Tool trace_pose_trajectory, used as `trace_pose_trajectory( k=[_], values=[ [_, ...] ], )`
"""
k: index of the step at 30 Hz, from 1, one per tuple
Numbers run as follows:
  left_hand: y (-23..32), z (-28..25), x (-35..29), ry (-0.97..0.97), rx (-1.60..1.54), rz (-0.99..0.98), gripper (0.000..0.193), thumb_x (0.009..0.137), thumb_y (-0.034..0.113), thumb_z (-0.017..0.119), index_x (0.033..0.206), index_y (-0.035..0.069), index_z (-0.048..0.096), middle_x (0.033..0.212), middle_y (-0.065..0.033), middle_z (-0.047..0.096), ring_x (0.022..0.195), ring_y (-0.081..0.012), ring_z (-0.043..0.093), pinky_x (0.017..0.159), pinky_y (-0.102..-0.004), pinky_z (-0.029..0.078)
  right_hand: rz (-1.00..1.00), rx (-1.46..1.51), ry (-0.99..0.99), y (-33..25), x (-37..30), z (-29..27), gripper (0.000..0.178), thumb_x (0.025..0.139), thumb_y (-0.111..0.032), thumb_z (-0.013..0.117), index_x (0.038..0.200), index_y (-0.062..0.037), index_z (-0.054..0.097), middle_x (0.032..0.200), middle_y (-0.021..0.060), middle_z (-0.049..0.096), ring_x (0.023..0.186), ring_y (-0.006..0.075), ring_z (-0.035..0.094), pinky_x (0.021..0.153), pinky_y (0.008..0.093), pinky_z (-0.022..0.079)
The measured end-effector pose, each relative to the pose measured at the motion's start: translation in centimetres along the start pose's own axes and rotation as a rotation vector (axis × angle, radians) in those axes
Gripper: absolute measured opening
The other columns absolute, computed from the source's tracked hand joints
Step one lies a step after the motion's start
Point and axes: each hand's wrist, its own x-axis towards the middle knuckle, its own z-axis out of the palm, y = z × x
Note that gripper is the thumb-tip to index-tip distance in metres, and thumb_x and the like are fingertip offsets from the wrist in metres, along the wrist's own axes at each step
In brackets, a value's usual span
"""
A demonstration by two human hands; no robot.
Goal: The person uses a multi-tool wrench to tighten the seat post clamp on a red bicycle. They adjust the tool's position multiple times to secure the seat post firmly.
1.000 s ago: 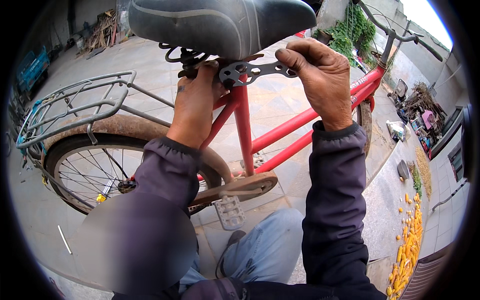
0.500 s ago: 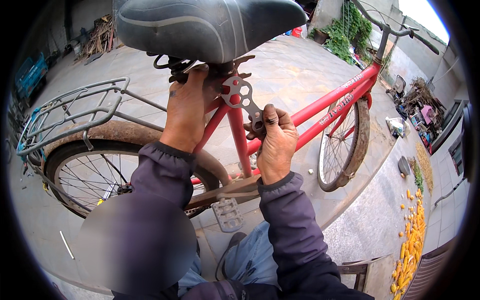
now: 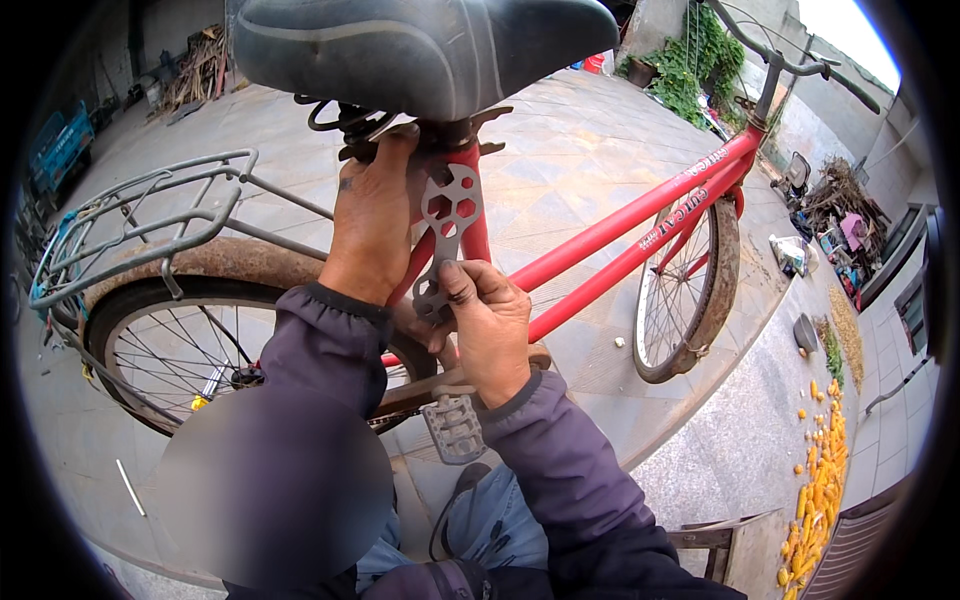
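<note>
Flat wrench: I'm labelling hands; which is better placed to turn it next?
Likely the right hand: it pinches the flat wrench low down, while the left hand is under the saddle.

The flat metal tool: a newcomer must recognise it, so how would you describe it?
Find the red bicycle, then its black saddle. Below, the right hand holds the flat metal tool. Unlike the round red seat tube beside it, it's grey, pierced with hexagonal holes.

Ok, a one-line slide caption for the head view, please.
Right hand holding a flat multi-hole wrench in front of a red bicycle frame, left hand under its black saddle.
</note>
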Motion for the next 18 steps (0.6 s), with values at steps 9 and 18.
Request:
trace_pose_trajectory(
  k=[9, 18],
  values=[
    [0.4, 1.3, -0.6, 0.056, 0.003, 0.012, 0.026, 0.090, 0.025, 0.047, 0.091, 0.003, 0.062, 0.074, -0.0021, 0.056, 0.067, -0.0086, 0.052, 0.061, -0.0245, 0.044, -0.118, -0.138, 0.071, 0.9, 1.5, 0.5, 0.017, 0.087, -0.015, 0.063, 0.084, 0.0023, 0.061, 0.063, 0.0008, 0.057, 0.054, 0.0058, 0.050, 0.044, 0.0215, 0.043],
    [-0.1, 0.5, 0.1, 0.014, -0.034, -0.007, 0.026, 0.089, 0.026, 0.050, 0.089, 0.003, 0.061, 0.077, -0.0021, 0.057, 0.068, -0.0084, 0.053, 0.063, -0.0256, 0.046, -0.191, -0.287, 0.117, -1.4, 2.4, -2.4, 0.022, 0.084, -0.023, 0.067, 0.078, -0.0025, 0.063, 0.062, 0.0008, 0.060, 0.049, 0.0048, 0.050, 0.044, 0.0184, 0.039]
  ],
)
